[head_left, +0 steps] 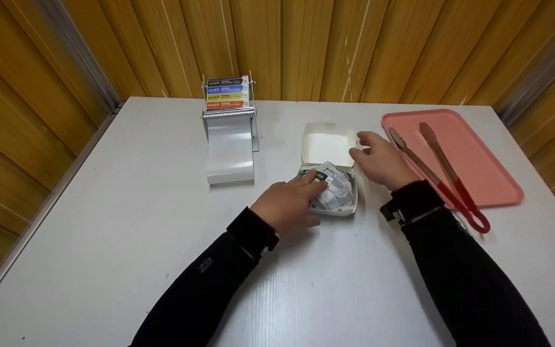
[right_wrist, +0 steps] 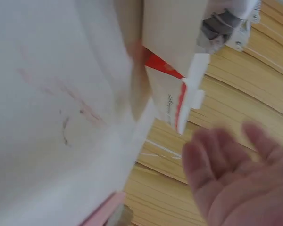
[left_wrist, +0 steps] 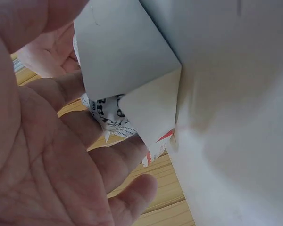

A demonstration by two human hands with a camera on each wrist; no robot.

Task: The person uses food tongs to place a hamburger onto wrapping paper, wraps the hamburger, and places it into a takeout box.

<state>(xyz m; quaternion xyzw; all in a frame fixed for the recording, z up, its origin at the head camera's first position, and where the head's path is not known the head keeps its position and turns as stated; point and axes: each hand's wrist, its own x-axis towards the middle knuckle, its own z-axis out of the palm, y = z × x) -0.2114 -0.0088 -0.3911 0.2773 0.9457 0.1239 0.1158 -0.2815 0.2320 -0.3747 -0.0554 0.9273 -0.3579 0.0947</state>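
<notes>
A small white cardboard burger box [head_left: 328, 144] stands on the table with its lid tipped back. In its base lies a bundle wrapped in printed paper [head_left: 337, 193]. My left hand [head_left: 289, 202] rests its fingers on the wrapped bundle from the left side. In the left wrist view those fingers [left_wrist: 118, 162] reach over the box wall [left_wrist: 151, 103] beside the printed paper. To the right of the lid, my right hand [head_left: 381, 161] is held with fingers loosely bent. In the right wrist view a gap separates it from the box lid [right_wrist: 167, 96], and nothing is in it.
At the right lies a pink tray [head_left: 470, 144] with red-handled metal tongs [head_left: 451, 178] across it, their handle end past its front edge. A label dispenser [head_left: 229, 130] with a hanging white strip stands left of the box. Yellow panelled walls [head_left: 301, 48] border the table.
</notes>
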